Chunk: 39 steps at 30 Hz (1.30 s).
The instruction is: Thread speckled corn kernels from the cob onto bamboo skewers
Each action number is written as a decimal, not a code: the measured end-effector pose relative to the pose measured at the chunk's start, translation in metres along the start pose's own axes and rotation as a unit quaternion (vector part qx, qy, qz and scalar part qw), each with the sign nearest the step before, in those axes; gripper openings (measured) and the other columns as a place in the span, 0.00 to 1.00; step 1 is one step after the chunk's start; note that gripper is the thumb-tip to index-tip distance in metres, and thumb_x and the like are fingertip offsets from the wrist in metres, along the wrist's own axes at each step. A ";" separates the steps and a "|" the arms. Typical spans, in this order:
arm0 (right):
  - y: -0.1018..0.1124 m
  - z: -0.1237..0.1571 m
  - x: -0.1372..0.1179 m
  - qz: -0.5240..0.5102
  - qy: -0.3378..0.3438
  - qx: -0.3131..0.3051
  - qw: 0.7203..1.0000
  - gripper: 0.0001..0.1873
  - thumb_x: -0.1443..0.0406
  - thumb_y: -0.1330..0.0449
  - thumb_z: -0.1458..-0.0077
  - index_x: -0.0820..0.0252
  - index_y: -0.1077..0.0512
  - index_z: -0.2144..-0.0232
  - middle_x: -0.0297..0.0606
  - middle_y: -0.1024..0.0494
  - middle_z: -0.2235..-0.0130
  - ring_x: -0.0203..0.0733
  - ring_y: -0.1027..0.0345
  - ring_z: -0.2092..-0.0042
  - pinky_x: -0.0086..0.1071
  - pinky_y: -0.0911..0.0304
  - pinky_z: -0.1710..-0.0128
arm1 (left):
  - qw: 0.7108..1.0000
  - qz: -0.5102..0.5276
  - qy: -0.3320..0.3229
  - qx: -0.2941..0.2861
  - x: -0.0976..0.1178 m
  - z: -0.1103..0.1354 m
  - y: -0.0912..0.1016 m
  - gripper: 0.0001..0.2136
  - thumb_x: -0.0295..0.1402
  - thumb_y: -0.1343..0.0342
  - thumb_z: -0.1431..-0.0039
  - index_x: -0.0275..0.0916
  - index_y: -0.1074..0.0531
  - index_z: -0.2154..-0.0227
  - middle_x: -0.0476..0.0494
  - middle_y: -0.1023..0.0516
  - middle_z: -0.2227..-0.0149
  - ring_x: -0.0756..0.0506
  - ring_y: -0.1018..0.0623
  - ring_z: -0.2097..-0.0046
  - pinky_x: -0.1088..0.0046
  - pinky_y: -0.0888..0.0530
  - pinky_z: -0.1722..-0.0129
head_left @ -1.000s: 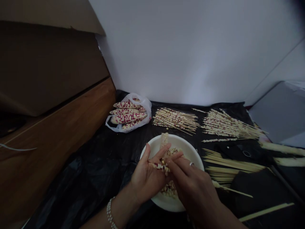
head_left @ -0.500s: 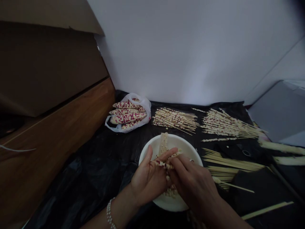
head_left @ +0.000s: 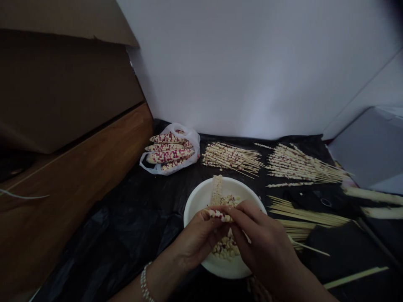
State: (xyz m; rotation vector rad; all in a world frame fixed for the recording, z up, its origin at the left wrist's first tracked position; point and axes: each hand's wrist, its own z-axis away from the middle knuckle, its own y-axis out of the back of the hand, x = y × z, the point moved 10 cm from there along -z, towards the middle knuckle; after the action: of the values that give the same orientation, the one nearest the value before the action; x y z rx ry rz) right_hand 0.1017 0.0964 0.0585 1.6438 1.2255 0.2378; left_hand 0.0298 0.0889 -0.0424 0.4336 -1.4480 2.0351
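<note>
Two hands meet over the white bowl (head_left: 192, 202), both closed in on one short row of corn kernels (head_left: 218, 215): the left hand (head_left: 200, 235) pinches it between thumb and fingers, the right hand (head_left: 262, 235) has its fingertips on the right end. Any stick inside is hidden. It looks light, probably stiff lengthwise, the kernels tender and liable to split, so a gentle pinch along the sides suits. Below, the rim sits close; bare sticks (head_left: 305, 215) crowd the right, while black sheeting (head_left: 132, 209) offers freer room leftward.
</note>
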 end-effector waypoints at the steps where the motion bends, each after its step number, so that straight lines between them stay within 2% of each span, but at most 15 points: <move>1: 0.000 0.000 -0.001 -0.011 0.002 -0.006 1.000 0.20 0.71 0.51 0.42 0.57 0.33 0.48 0.39 0.28 0.62 0.37 0.31 0.64 0.32 0.34 0.66 | 1.000 0.008 0.005 -0.002 -0.002 -0.001 0.001 0.08 0.22 0.39 0.50 0.32 0.23 0.65 0.41 0.22 0.64 0.51 0.24 0.63 0.79 0.30 0.57; 6: -0.002 0.001 -0.001 -0.034 0.003 -0.018 0.999 0.18 0.69 0.51 0.42 0.60 0.32 0.50 0.40 0.27 0.61 0.39 0.31 0.64 0.33 0.34 0.66 | 1.000 0.005 -0.005 -0.012 -0.005 -0.002 0.008 0.08 0.20 0.40 0.49 0.34 0.24 0.65 0.42 0.23 0.63 0.51 0.24 0.62 0.76 0.30 0.56; 11: -0.007 0.000 0.002 -0.065 -0.015 -0.040 0.997 0.21 0.68 0.52 0.40 0.55 0.35 0.46 0.40 0.27 0.60 0.37 0.31 0.65 0.33 0.34 0.64 | 0.998 -0.015 -0.040 -0.036 0.002 0.002 0.000 0.06 0.24 0.42 0.46 0.35 0.25 0.65 0.42 0.22 0.62 0.49 0.23 0.60 0.73 0.30 0.55; 15: 0.000 -0.003 0.003 -0.075 -0.019 -0.026 0.997 0.17 0.66 0.51 0.39 0.57 0.31 0.49 0.39 0.26 0.62 0.36 0.31 0.65 0.32 0.34 0.64 | 0.998 -0.020 -0.060 -0.003 0.012 0.002 0.004 0.05 0.24 0.39 0.48 0.34 0.26 0.67 0.44 0.22 0.65 0.50 0.23 0.63 0.76 0.28 0.59; 18: 0.013 -0.007 0.005 -0.043 -0.020 0.008 0.999 0.15 0.64 0.50 0.39 0.60 0.28 0.54 0.41 0.26 0.62 0.37 0.31 0.64 0.32 0.34 0.64 | 0.996 0.017 -0.056 0.060 0.019 -0.001 0.018 0.05 0.23 0.39 0.48 0.34 0.26 0.68 0.47 0.22 0.69 0.54 0.23 0.69 0.82 0.27 0.66; 24: 0.026 -0.009 0.006 0.075 0.019 0.053 0.996 0.19 0.70 0.52 0.41 0.65 0.31 0.49 0.43 0.25 0.62 0.38 0.31 0.61 0.33 0.34 0.62 | 0.987 0.079 -0.044 0.133 0.030 -0.005 0.034 0.07 0.18 0.46 0.43 0.31 0.26 0.63 0.42 0.21 0.67 0.55 0.22 0.68 0.86 0.24 0.68; 30: 0.016 -0.004 0.000 0.171 0.058 0.040 0.983 0.21 0.75 0.51 0.46 0.66 0.29 0.52 0.42 0.25 0.67 0.43 0.32 0.63 0.36 0.34 0.66 | 0.986 0.081 -0.054 0.138 0.033 -0.004 0.035 0.07 0.19 0.45 0.43 0.30 0.26 0.63 0.42 0.22 0.68 0.54 0.21 0.69 0.86 0.24 0.68; 33: 0.014 -0.003 -0.002 0.181 0.059 0.039 0.981 0.20 0.75 0.51 0.45 0.66 0.29 0.52 0.42 0.26 0.67 0.44 0.31 0.64 0.35 0.35 0.68 | 0.986 0.071 -0.057 0.140 0.033 -0.004 0.036 0.06 0.19 0.45 0.43 0.31 0.26 0.64 0.44 0.22 0.68 0.55 0.22 0.69 0.86 0.24 0.68; 39: 0.014 -0.004 -0.005 0.187 0.068 0.038 0.979 0.19 0.75 0.52 0.44 0.66 0.28 0.53 0.41 0.26 0.68 0.42 0.31 0.65 0.35 0.35 0.67 | 0.987 0.063 -0.060 0.137 0.032 -0.004 0.036 0.05 0.20 0.44 0.43 0.31 0.26 0.64 0.44 0.22 0.69 0.55 0.22 0.69 0.86 0.24 0.68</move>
State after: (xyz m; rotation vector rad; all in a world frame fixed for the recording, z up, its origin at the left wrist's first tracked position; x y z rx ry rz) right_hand 0.1048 0.0953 0.0731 1.9448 1.0259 0.5504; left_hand -0.0176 0.0935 -0.0524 0.6014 -1.2943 2.3583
